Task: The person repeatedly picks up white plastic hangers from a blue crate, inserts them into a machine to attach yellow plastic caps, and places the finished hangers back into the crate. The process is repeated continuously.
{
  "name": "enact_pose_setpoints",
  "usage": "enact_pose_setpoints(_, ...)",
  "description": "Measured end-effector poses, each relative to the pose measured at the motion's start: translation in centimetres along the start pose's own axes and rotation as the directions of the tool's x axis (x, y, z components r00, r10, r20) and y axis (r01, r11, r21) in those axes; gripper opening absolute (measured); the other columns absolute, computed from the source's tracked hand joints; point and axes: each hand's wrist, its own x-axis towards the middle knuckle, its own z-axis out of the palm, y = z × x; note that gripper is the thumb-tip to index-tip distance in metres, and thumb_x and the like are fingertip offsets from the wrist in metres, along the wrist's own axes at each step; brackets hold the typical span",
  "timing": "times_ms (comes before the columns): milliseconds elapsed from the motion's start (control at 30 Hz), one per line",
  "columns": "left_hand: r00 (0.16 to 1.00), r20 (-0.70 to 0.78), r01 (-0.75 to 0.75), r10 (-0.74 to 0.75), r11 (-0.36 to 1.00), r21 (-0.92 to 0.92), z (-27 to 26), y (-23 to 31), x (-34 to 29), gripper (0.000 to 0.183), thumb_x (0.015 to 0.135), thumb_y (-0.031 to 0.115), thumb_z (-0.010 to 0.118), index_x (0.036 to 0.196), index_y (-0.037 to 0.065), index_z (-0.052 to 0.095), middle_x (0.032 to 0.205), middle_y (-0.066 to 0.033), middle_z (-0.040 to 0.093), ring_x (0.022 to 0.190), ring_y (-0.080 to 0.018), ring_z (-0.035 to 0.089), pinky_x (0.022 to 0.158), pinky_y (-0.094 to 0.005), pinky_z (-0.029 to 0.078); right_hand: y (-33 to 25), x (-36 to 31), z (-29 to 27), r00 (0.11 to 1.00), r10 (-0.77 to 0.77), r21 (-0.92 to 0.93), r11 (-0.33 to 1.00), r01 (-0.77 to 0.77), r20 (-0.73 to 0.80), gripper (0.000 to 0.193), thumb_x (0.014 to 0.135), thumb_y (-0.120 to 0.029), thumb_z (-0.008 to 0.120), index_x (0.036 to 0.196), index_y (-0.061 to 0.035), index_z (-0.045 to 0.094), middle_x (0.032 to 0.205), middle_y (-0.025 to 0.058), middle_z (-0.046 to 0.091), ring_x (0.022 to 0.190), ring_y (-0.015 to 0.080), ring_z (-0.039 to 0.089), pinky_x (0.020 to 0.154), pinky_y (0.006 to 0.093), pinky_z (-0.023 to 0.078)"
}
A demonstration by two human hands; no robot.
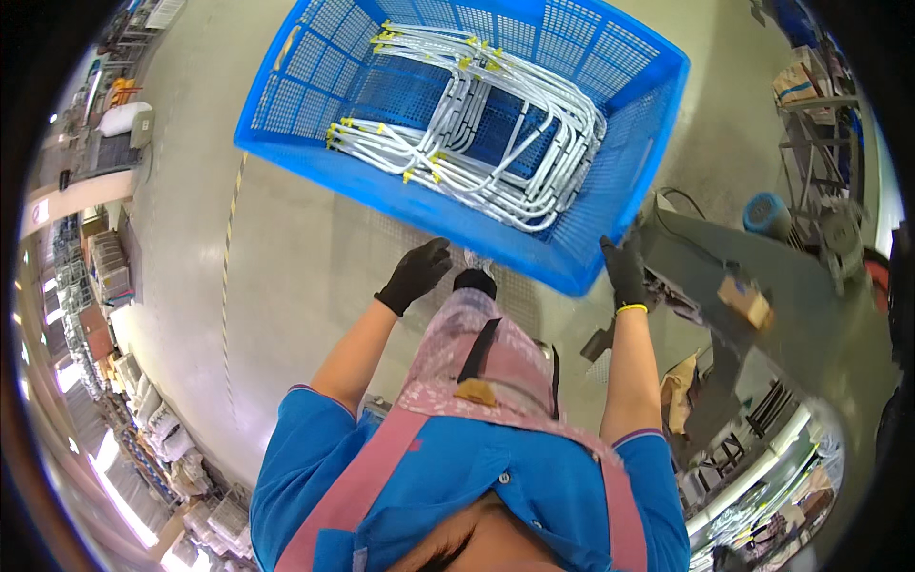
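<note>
Carrying step: right hand (624,272) clamped on blue crate (315,67) of white bent tubes (496,133), left hand (415,275) loose, fingers half-curled just near; next needing left grip.

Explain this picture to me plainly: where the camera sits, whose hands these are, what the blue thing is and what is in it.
The camera is worn on a person's head and looks straight down, so you see their own blue shirt and pink apron at the bottom, with both forearms reaching up into the picture. The round, bent edges come from the wide fisheye lens.

Both hands wear black gloves. The right hand grips the near corner of a large blue plastic mesh crate. The left hand is just below the crate's near rim; whether it touches the rim is hard to tell.

Inside the crate lies a bundle of bent white metal tubes with small yellow caps on their ends.

Below is a pale concrete floor. To the right stands a grey metal workbench with a small brown block on it.
</note>
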Motion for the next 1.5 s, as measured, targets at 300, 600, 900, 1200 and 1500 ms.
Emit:
enact_pose_setpoints(300, 0.853, 0.413, 0.189, -0.318, 0.927, 0.323, 4.8, -14.4, 25.6, 0.065, 0.078, 0.037, 0.071, 0.128, 0.002, 0.048, 0.115, -0.0203, 0.061, 0.1, -0.0315, 0.062, 0.085, -0.0394, 0.05, -1.3, 7.4, 3.1, 0.894, 0.126, -0.197, 0.953, -0.229, -0.429, 0.053, 0.087, -0.028, 0.06, 0.126, 0.0027, 0.042, 0.114, 0.028, 0.057, 0.101, 0.0432, 0.056, 0.083, 0.0513, 0.044)
enact_pose_setpoints(600, 0.696, 0.4, 0.31, -0.596, 0.752, 0.581, 19.2, -22.7, 33.9, 0.117, 0.06, 0.048, 0.081, 0.145, 0.001, 0.015, 0.141, -0.0234, 0.039, 0.123, -0.0316, 0.049, 0.098, -0.042, 0.043, -4.2, 6.8, 2.5, 0.863, 0.263, 0.093, 0.964, -0.248, -0.431, 0.04, 0.089, -0.029, 0.062, 0.108, 0.0029, 0.049, 0.094, 0.0184, 0.06, 0.083, 0.0256, 0.06, 0.073, 0.0395, 0.047)
enact_pose_setpoints(900, 0.91, 0.196, 0.291, -0.365, 0.9, 0.326, 34.3, -17.7, 33.1, 0.038, 0.082, 0.035, 0.058, 0.104, 0.005, 0.062, 0.092, -0.0247, 0.064, 0.089, -0.0399, 0.062, 0.076, -0.0523, 0.048, -4.9, 6.6, 2.1, 0.807, 0.451, 0.195, 0.893, -0.407, -0.382, 0.05, 0.086, -0.035, 0.065, 0.113, 0.0037, 0.047, 0.102, 0.0213, 0.06, 0.088, 0.0278, 0.061, 0.075, 0.0394, 0.049)
enact_pose_setpoints(1200, 0.898, 0.098, 0.346, -0.428, 0.827, 0.443, 42.7, -19.1, 32.5, 0.091, 0.077, 0.047, 0.065, 0.14, -0.006, 0.027, 0.137, -0.0294, 0.039, 0.121, -0.0401, 0.048, 0.1, -0.0464, 0.039, -5.7, 7.1, 2.6, 0.784, 0.42, 0.172, 0.906, -0.386, -0.457, 0.041, 0.084, -0.025, 0.068, 0.108, 0.0014, 0.047, 0.088, 0.0168, 0.061, 0.079, 0.024, 0.06, 0.07, 0.0366, 0.048)
enact_pose_setpoints(1500, 0.806, 0.501, 0.516, -0.314, 0.788, -0.336, 34.8, -11.5, 34.8, 0.042, 0.072, 0.019, 0.075, 0.109, 0.003, 0.061, 0.096, -0.0077, 0.066, 0.086, -0.0195, 0.061, 0.078, -0.0321, 0.047, -4.6, 6.6, 2.6, 0.85, 0.324, 0.227, 0.942, -0.248, -0.415, 0.039, 0.086, -0.019, 0.065, 0.112, 0.0017, 0.047, 0.096, 0.0201, 0.062, 0.084, 0.0302, 0.062, 0.073, 0.0387, 0.048)
